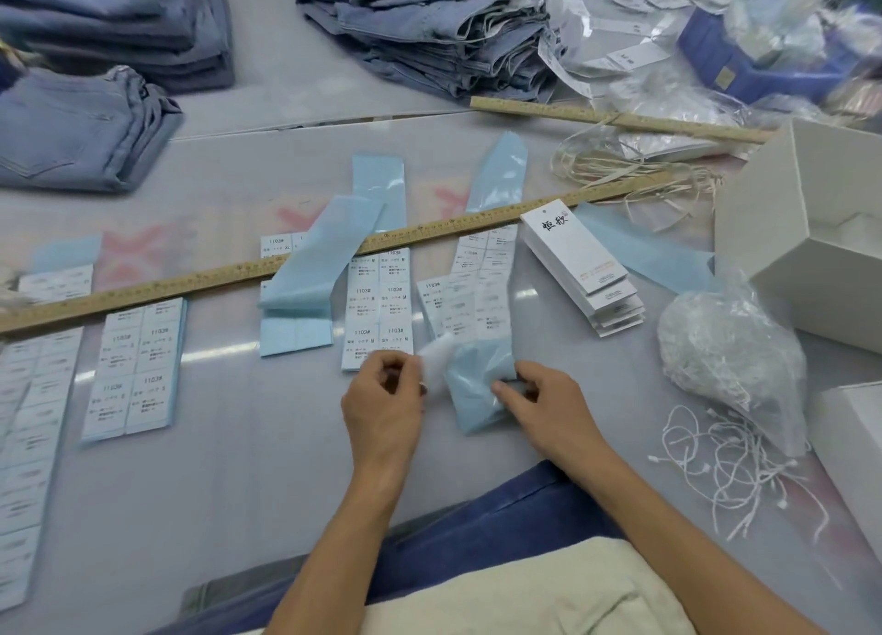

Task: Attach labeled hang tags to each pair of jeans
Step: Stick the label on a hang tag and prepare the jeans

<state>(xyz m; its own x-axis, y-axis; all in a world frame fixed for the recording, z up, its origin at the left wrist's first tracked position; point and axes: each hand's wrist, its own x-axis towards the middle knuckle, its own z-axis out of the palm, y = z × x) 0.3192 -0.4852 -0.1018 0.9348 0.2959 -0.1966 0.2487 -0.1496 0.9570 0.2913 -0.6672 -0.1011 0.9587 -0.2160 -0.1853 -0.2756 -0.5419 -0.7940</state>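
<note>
The left hand (382, 396) has its fingers curled, thumb and forefinger pinching a small white label (435, 355), blurred in this view. The right hand (539, 403) pinches the near end of a blue backing strip (472, 391), just right of the left fingertips. The strip's long axis runs away from the fingers, toward the wooden ruler (286, 269). The stack of hang tags (580, 264) lies beyond and to the right, nearer the right hand. The label probably goes there next. Label sheets (377, 310) lie just beyond the left fingers. Loose strings (716, 462) lie well right. Folded jeans (429, 28) sit far across the table (215, 491).
</note>
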